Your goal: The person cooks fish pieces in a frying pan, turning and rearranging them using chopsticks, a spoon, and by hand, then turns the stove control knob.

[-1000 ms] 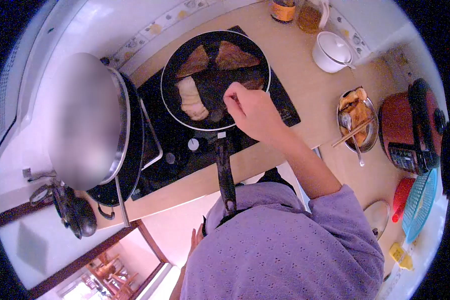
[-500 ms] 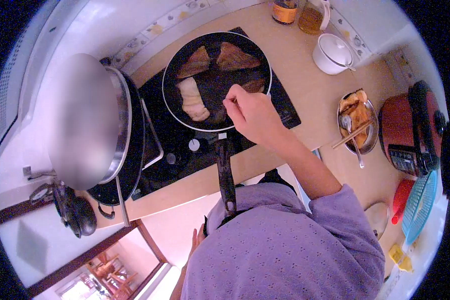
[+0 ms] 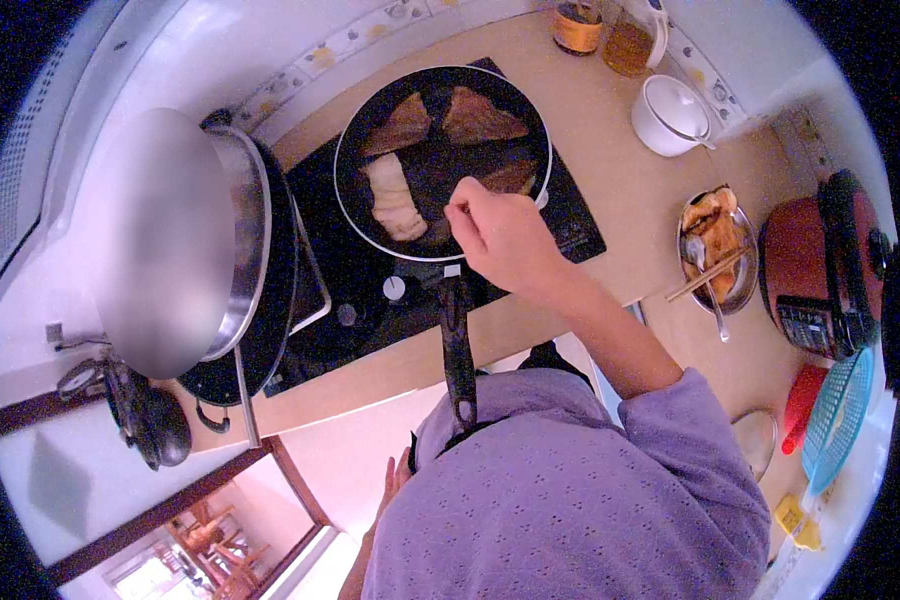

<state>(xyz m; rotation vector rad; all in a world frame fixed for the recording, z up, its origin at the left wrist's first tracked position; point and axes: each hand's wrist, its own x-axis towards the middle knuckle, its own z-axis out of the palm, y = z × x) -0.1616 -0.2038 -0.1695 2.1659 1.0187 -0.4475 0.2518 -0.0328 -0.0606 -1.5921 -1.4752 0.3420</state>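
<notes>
A black frying pan [image 3: 450, 155] sits on the black cooktop [image 3: 365, 330]. Inside it lie a pale piece of food [image 3: 396, 197] at the left and several browner pieces, one [image 3: 482, 116] near the far rim. My right hand [image 3: 500, 228] is over the pan's near right part, its fingers pinched together; what they hold, if anything, is too small to tell. The pan's black handle [image 3: 457, 350] points toward my body, untouched. My left hand [image 3: 394, 480] hangs low beside my waist, mostly hidden by the purple shirt, with some fingers showing.
To the left stands a large pan [image 3: 245, 240], partly blurred. On the right are a metal dish [image 3: 718, 250] with food, chopsticks and a spoon, a red cooker [image 3: 805, 265], a blue basket [image 3: 838, 425] and a lidded white pot [image 3: 665, 125]. A jar [image 3: 576, 28] stands at the back.
The view has shifted slightly, so the pan appears a little farther right. My right hand stays pinched over the pan. The food pieces keep their places in it.
</notes>
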